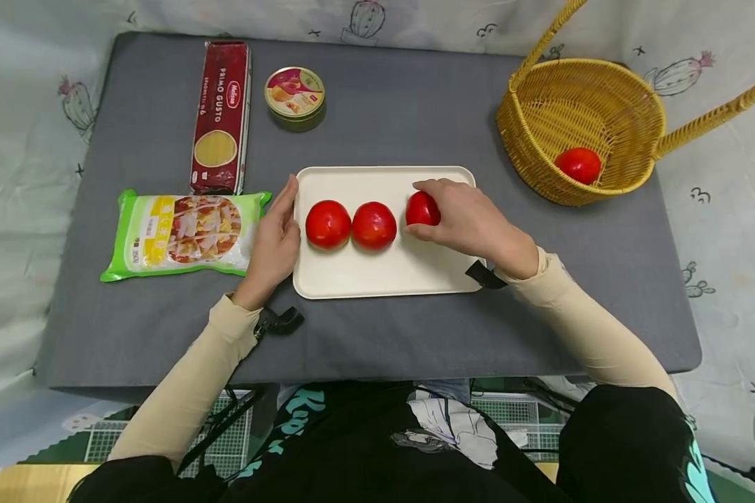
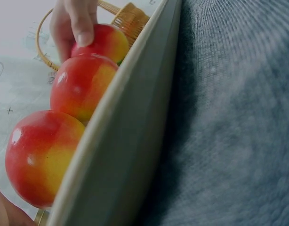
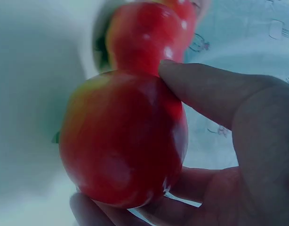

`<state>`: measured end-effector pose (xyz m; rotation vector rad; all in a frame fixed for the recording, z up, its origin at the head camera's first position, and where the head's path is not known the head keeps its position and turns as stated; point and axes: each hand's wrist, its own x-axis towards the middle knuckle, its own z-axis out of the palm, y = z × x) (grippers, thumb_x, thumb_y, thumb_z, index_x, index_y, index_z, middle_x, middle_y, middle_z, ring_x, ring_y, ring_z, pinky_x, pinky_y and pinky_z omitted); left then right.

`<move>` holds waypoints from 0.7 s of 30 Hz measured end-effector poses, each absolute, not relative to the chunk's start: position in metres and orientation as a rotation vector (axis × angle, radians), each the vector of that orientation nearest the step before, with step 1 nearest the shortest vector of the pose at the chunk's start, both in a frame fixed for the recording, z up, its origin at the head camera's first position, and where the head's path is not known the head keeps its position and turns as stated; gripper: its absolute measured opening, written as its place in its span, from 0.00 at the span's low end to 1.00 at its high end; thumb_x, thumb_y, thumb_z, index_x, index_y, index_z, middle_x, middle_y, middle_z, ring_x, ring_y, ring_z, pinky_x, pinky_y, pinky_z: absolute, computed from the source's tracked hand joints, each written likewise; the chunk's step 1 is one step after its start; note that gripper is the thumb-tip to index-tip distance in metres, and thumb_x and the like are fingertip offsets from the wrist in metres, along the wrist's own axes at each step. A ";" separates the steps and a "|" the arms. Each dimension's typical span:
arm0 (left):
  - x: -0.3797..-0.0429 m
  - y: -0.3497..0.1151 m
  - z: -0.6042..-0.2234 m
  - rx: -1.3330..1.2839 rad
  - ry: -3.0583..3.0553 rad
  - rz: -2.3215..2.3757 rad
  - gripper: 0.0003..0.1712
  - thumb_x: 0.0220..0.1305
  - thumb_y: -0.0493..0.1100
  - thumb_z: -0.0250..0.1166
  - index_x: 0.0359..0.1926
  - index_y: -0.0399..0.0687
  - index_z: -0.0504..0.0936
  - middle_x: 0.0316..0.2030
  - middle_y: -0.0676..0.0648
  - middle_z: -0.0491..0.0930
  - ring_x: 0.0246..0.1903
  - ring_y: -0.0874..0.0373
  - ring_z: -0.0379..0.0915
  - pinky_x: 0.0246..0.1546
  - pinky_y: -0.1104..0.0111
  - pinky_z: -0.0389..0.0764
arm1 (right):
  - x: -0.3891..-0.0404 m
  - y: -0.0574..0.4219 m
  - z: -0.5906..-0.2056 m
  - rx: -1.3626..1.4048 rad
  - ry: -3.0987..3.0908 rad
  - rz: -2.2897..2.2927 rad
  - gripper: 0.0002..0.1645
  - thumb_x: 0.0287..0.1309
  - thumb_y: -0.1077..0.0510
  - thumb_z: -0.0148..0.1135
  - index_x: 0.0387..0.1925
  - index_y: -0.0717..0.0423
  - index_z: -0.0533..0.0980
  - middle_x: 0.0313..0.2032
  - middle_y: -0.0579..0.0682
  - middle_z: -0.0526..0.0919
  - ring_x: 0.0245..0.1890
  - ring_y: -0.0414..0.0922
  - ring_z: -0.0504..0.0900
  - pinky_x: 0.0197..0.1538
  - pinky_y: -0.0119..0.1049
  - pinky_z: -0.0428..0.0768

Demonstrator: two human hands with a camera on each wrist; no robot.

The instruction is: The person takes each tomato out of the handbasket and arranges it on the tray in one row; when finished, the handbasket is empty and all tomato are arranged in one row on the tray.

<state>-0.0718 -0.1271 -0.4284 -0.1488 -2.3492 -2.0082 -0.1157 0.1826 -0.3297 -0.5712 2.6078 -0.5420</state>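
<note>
1. Lower middle of the frame: the grey surface shows in front of a pale tray, whose long axis runs left to right.
2. Left of centre, the left hand lies at the tray's left end, fingers extended along the edge, grasping no fruit; a green-edged bag is just beside it.
3. On the tray, the left fruit and middle fruit sit side by side.
4. At centre right, the right hand grips the held fruit, thumb and fingers curled round it, in line with that pair. Whether it touches the tray, I cannot tell.
5. Upper right: a wicker basket containing another fruit lies rightward and beyond the held fruit, nearer the right hand.
6. Upper left: a red box and a round tin.
</note>
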 end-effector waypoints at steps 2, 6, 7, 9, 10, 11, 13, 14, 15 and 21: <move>-0.073 -0.126 -0.428 -0.148 -2.361 -2.003 0.35 0.72 0.18 0.42 0.79 0.30 0.61 0.81 0.37 0.56 0.80 0.54 0.52 0.78 0.66 0.57 | -0.114 0.181 -0.336 -0.570 2.606 -0.546 0.45 0.62 0.44 0.74 0.74 0.61 0.71 0.65 0.60 0.79 0.61 0.56 0.78 0.60 0.54 0.81; -0.074 -0.126 -0.429 -0.149 -2.370 -1.994 0.36 0.72 0.18 0.42 0.79 0.30 0.60 0.81 0.37 0.56 0.80 0.55 0.52 0.79 0.66 0.56 | -0.111 0.181 -0.343 -0.561 2.609 -0.524 0.46 0.63 0.42 0.74 0.75 0.58 0.71 0.67 0.59 0.78 0.61 0.55 0.79 0.60 0.55 0.81; -0.074 -0.126 -0.428 -0.151 -2.363 -1.996 0.36 0.72 0.18 0.42 0.79 0.30 0.60 0.81 0.36 0.56 0.80 0.55 0.52 0.79 0.66 0.56 | -0.111 0.180 -0.344 -0.558 2.614 -0.517 0.46 0.63 0.41 0.74 0.75 0.57 0.71 0.67 0.58 0.78 0.61 0.55 0.79 0.60 0.55 0.81; -0.074 -0.125 -0.428 -0.154 -2.360 -1.993 0.36 0.72 0.18 0.42 0.79 0.30 0.60 0.81 0.36 0.56 0.80 0.54 0.52 0.79 0.66 0.56 | -0.110 0.181 -0.344 -0.553 2.621 -0.504 0.46 0.63 0.40 0.73 0.76 0.55 0.70 0.68 0.58 0.78 0.61 0.54 0.79 0.59 0.56 0.81; -0.074 -0.125 -0.428 -0.154 -2.362 -1.990 0.36 0.72 0.18 0.42 0.79 0.30 0.60 0.81 0.36 0.56 0.80 0.54 0.52 0.79 0.66 0.56 | -0.110 0.181 -0.345 -0.550 2.624 -0.501 0.46 0.63 0.39 0.73 0.76 0.54 0.70 0.68 0.57 0.78 0.61 0.54 0.79 0.58 0.56 0.81; -0.074 -0.125 -0.428 -0.153 -2.362 -1.988 0.36 0.72 0.18 0.43 0.79 0.30 0.60 0.81 0.36 0.56 0.80 0.54 0.52 0.79 0.66 0.56 | -0.110 0.181 -0.345 -0.548 2.627 -0.499 0.47 0.63 0.39 0.72 0.76 0.53 0.70 0.68 0.57 0.78 0.61 0.54 0.79 0.58 0.56 0.81; -0.074 -0.126 -0.428 -0.148 -2.365 -1.987 0.36 0.71 0.18 0.43 0.79 0.30 0.61 0.81 0.36 0.56 0.80 0.54 0.52 0.79 0.66 0.56 | -0.110 0.181 -0.345 -0.547 2.630 -0.492 0.47 0.63 0.37 0.72 0.77 0.52 0.69 0.68 0.57 0.78 0.62 0.54 0.79 0.57 0.57 0.81; -0.074 -0.126 -0.428 -0.146 -2.369 -1.983 0.36 0.71 0.18 0.43 0.79 0.30 0.61 0.81 0.36 0.56 0.80 0.54 0.52 0.78 0.66 0.56 | -0.110 0.182 -0.346 -0.548 2.631 -0.488 0.48 0.63 0.37 0.71 0.77 0.52 0.69 0.68 0.57 0.78 0.62 0.54 0.78 0.58 0.57 0.81; -0.073 -0.126 -0.428 -0.145 -2.369 -1.982 0.36 0.71 0.18 0.43 0.79 0.30 0.60 0.81 0.36 0.56 0.80 0.54 0.52 0.78 0.66 0.56 | -0.110 0.182 -0.346 -0.547 2.630 -0.485 0.48 0.64 0.36 0.71 0.78 0.52 0.69 0.68 0.57 0.77 0.63 0.54 0.78 0.58 0.58 0.81; -0.073 -0.126 -0.429 -0.141 -2.359 -1.994 0.36 0.71 0.17 0.42 0.79 0.29 0.60 0.81 0.35 0.56 0.80 0.53 0.52 0.79 0.67 0.56 | -0.111 0.183 -0.347 -0.549 2.634 -0.488 0.49 0.65 0.33 0.68 0.78 0.52 0.68 0.68 0.58 0.78 0.63 0.55 0.77 0.57 0.59 0.82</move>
